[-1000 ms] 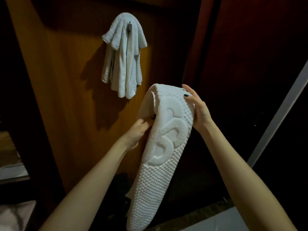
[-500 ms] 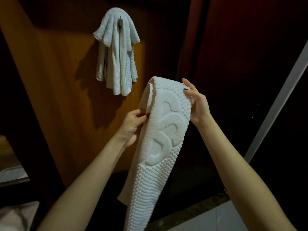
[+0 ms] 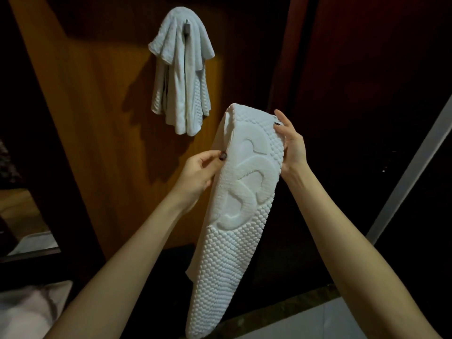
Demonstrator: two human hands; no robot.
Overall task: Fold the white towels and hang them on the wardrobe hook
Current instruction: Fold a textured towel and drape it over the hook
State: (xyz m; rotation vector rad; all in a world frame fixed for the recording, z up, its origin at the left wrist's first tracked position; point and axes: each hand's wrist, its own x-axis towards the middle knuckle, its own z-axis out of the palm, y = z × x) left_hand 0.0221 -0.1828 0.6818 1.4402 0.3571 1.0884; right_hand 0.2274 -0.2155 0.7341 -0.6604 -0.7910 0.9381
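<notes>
While the person stood facing the wardrobe panel (image 3: 97, 123), both bare arms were raised and a long white towel (image 3: 234, 241) was held up between them, folded into a narrow strip. Its fold sat at the top and the rest hung straight down in the air, below and to the right of the hook, touching nothing but the hands. The bumpy weave faced me, with a raised curling motif across the upper half. The left hand (image 3: 198, 172) pinched the towel's left edge partway down, thumb and fingers closed on the cloth, a dark nail showing at the hem. The right hand (image 3: 292, 143) gripped the right edge just under the top fold, one dark-nailed digit pressed onto the front face and the palm wrapped round behind. On the panel above, a small metal hook (image 3: 186, 26) carried another white towel (image 3: 182, 77), draped over it in bunched folds and hanging flat against the wood. A pale slanted bar (image 3: 411, 167) ran down the right, and some whitish fabric (image 3: 29, 311) lay in the lower left corner.
</notes>
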